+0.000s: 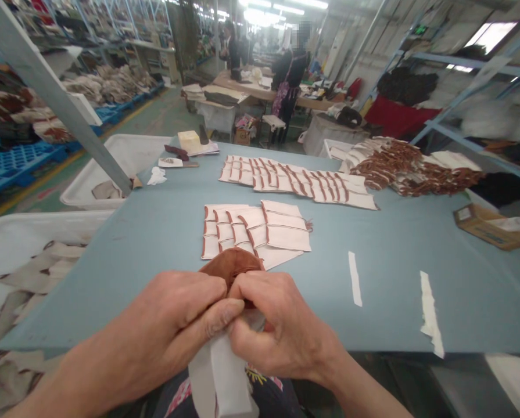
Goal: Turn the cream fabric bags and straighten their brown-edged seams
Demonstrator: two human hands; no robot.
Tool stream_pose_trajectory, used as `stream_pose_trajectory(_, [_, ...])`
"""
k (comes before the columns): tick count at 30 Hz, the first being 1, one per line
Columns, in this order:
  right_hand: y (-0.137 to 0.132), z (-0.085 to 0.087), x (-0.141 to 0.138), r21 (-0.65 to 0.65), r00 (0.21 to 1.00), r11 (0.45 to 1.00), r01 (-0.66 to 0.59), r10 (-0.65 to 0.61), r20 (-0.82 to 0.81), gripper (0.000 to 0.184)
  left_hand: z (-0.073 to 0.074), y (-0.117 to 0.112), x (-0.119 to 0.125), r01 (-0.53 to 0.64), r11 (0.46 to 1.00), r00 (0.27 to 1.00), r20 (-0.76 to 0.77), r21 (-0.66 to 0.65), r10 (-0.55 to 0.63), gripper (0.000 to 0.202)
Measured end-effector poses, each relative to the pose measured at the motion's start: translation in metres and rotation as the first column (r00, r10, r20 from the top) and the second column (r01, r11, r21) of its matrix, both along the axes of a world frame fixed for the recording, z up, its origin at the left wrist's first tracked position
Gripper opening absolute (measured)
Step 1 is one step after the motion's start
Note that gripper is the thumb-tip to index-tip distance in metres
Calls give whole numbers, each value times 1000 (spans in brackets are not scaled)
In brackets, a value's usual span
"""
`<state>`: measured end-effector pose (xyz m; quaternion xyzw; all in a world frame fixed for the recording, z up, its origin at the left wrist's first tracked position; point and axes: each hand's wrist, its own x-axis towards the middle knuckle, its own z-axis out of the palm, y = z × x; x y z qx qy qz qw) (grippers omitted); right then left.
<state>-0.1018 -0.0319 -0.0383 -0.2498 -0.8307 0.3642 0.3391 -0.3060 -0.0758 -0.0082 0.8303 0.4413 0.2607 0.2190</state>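
Close to the table's front edge, my left hand point(194, 307) and my right hand point(271, 322) meet, both closed on one piece of brown and white fabric point(231, 262). Its brown part bulges up beyond my fingers, and the white part hangs down toward my lap. My fingertips pinch it where the two colours meet; the exact pinch point is partly hidden by my thumbs. Just past my hands lies an overlapping row of white fabric pieces with brown edges point(286, 229).
A longer row of similar pieces point(298, 183) lies farther back on the blue table point(394, 244). Brown and white bundles point(412, 168) are heaped at back right, near a cardboard box point(492, 226). Two white strips point(354, 278) lie right. White bins point(89, 217) flank the left edge.
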Motion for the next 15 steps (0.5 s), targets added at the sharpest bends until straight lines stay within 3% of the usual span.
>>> stream_pose_trajectory(6, [-5, 2, 4, -126, 1000, 992, 7, -10, -23, 12, -23, -7, 5, -65, 994, 982, 174, -88, 80, 40])
stream_pose_trajectory(10, [6, 3, 6, -417, 989, 897, -147, 122, -86, 27, -44, -10, 5, -31, 987, 945, 317, -160, 81, 41])
stream_pose_trajectory(13, [10, -3, 6, -533, 960, 799, -279, 227, -163, 39, -55, -13, 4, -65, 979, 915, 381, -191, 135, 42])
stream_pose_trajectory(15, [8, -8, 6, -487, 966, 834, -259, 215, -147, 37, -56, -15, 5, -85, 969, 897, 405, -234, 177, 44])
